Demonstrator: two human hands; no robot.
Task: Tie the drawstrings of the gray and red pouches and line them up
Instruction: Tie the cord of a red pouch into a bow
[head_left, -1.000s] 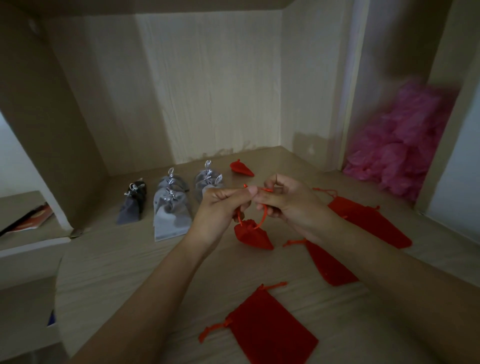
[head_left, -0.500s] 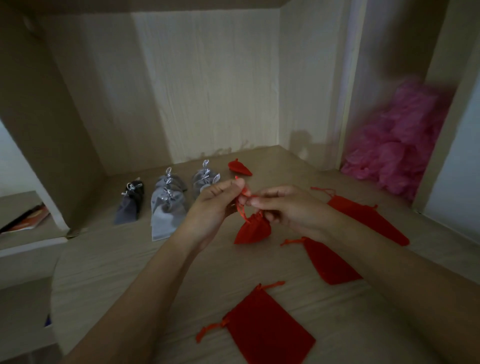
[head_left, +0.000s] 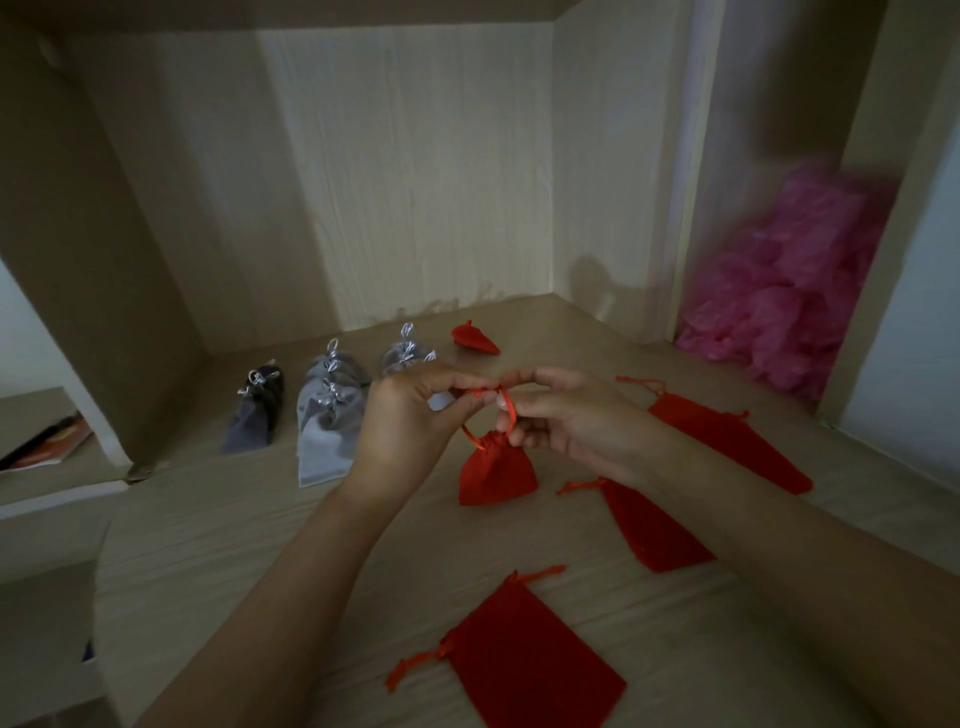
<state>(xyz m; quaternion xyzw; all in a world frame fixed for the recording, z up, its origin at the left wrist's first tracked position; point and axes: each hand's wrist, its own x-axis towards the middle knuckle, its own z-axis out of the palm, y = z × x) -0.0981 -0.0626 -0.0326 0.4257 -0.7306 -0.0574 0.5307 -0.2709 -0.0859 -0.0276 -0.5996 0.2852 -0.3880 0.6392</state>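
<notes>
A small red pouch hangs by its red drawstrings just above the wooden shelf. My left hand pinches one string end and my right hand pinches the other, fingertips almost touching above the cinched neck. Several tied gray pouches with silver strings stand in a row at the back left, and a tied red pouch lies behind them to the right. Three flat red pouches lie loose: one near me, one under my right forearm, one at the right.
The wooden shelf floor is boxed in by a back wall and side panels. A heap of pink plastic bags fills the compartment at the right. A lower ledge at the left holds a book.
The red pouch has swung from tilted to hanging straight below my hands. Both hands have shifted the drawstrings between the fingertips and drawn the loop shorter.
</notes>
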